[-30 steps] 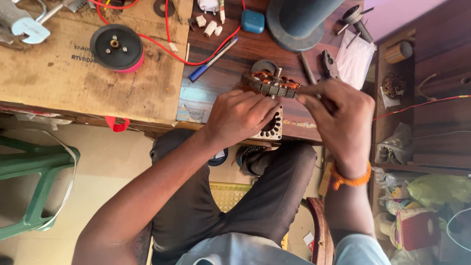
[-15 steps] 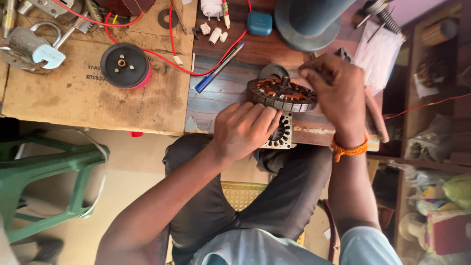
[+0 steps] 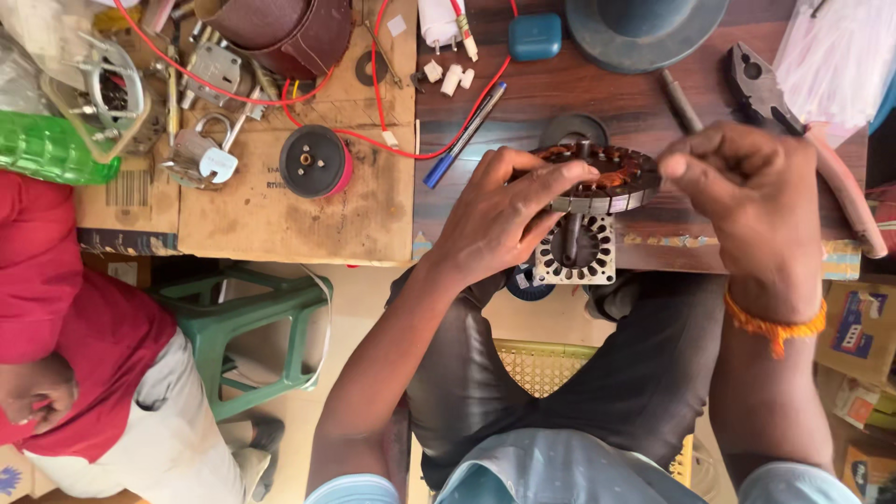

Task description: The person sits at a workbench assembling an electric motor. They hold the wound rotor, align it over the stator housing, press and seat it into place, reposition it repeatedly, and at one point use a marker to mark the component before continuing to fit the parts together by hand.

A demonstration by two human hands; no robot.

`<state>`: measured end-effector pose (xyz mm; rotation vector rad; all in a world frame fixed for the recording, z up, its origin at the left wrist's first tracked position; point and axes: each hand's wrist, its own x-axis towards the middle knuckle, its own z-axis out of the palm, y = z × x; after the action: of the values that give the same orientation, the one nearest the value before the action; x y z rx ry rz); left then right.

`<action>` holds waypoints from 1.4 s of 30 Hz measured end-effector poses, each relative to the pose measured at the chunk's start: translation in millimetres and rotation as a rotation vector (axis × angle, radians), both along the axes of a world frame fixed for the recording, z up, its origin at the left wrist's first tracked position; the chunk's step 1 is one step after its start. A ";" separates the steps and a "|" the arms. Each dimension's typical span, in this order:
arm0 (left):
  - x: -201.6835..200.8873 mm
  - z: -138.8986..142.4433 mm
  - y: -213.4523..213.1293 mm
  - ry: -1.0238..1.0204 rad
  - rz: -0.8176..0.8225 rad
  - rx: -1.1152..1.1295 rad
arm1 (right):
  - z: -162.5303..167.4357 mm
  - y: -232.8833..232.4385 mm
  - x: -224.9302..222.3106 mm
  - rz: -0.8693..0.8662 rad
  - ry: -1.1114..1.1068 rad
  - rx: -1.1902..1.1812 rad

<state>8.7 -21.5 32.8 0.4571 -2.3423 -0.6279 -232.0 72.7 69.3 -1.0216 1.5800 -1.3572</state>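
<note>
The motor winding (image 3: pixel 597 182), a round disc of copper coils on a steel core, is held just above the near edge of the wooden bench (image 3: pixel 579 103), tilted a little toward the person. The left hand (image 3: pixel 499 219) is clamped on its left rim, thumb on top and fingers beneath. The right hand (image 3: pixel 747 191) sits at the winding's right rim with its fingers pinched together; whether they hold a fine wire cannot be told. Directly below the winding a square plate with a ring of slots (image 3: pixel 574 252) rests at the bench edge. The work in hand looks like checking or dressing the coils, and the next move seems to call for a steady left grip while the right fingertips work delicately at the rim. Right of the winding lie pliers (image 3: pixel 793 121); left of it a blue pen (image 3: pixel 464 135) and a red wire (image 3: pixel 373 103); farther left, a black disc (image 3: pixel 315 161) on cardboard.
</note>
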 end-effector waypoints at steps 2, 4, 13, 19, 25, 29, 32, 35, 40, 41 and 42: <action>-1.5 -0.7 -0.1 -0.052 0.037 0.052 | 10.6 12.2 3.8 0.061 0.098 -0.017; -2.4 0.4 0.2 -0.024 0.033 0.112 | 15.5 19.5 14.8 0.097 0.143 -0.009; -2.1 16.3 -0.4 0.077 -0.036 0.287 | 5.1 34.8 54.8 -0.001 0.477 -0.034; 6.0 16.2 4.4 0.097 0.010 0.148 | -32.0 35.5 69.2 0.072 0.625 -0.242; 14.7 21.0 35.4 -0.127 0.147 -0.536 | -52.1 50.7 79.4 0.003 0.482 -0.231; 14.7 22.6 48.6 -0.165 0.165 -0.576 | -40.7 65.3 71.0 0.072 0.484 -0.238; 11.5 18.5 55.6 -0.140 0.170 -0.544 | -19.7 77.6 57.8 0.204 0.561 -0.142; 10.0 13.2 63.8 -0.072 0.249 -0.534 | 6.0 83.2 43.8 0.322 0.732 -0.150; -7.3 4.5 89.2 0.268 0.406 -0.094 | 42.4 68.7 33.8 0.286 0.773 -0.313; -13.5 2.2 93.2 0.335 0.437 0.049 | 45.5 55.6 33.9 0.269 0.866 -0.364; -19.3 -0.5 96.8 0.398 0.461 0.197 | 47.6 43.9 34.9 0.250 0.957 -0.410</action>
<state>-10.7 75.4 32.3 0.8465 -1.7277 -0.6553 -197.1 116.7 116.9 -2.2752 1.7308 -1.0742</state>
